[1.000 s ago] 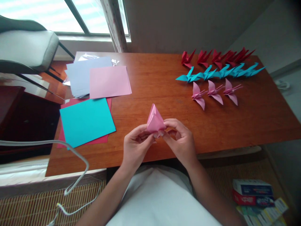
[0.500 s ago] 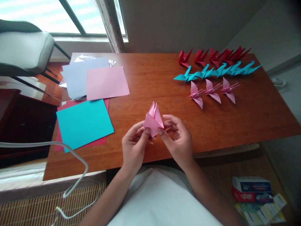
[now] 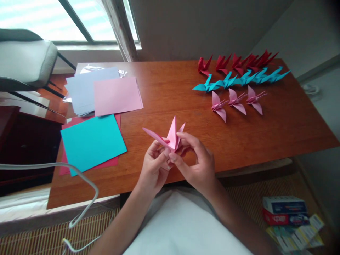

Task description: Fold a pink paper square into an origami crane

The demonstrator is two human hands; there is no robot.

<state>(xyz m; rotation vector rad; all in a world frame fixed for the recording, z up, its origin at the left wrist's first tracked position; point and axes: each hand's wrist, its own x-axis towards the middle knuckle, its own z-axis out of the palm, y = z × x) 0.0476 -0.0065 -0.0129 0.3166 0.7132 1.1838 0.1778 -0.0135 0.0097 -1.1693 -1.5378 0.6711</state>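
Between my two hands is a pink origami crane [image 3: 172, 136], partly folded, held above the near edge of the wooden table. One pointed flap slants out to the left, a tall point stands in the middle and a thinner one shows at the right. My left hand [image 3: 156, 163] pinches its lower left part between thumb and fingers. My right hand [image 3: 195, 157] grips the right side, thumb at the bottom and index finger against the upright point. The fingers behind the paper are partly hidden.
Rows of red cranes [image 3: 236, 63], turquoise cranes [image 3: 240, 79] and pink folded cranes [image 3: 236, 102] stand at the back right. Pink sheets [image 3: 118, 95], grey-blue sheets [image 3: 82, 92] and turquoise paper [image 3: 92, 143] over red paper lie left. A white cable [image 3: 90, 184] crosses the lower left.
The pink paper has been opened from a compact shape, with a flap now swung out to the left. My right index finger has moved up against the middle point. The view has shifted slightly.
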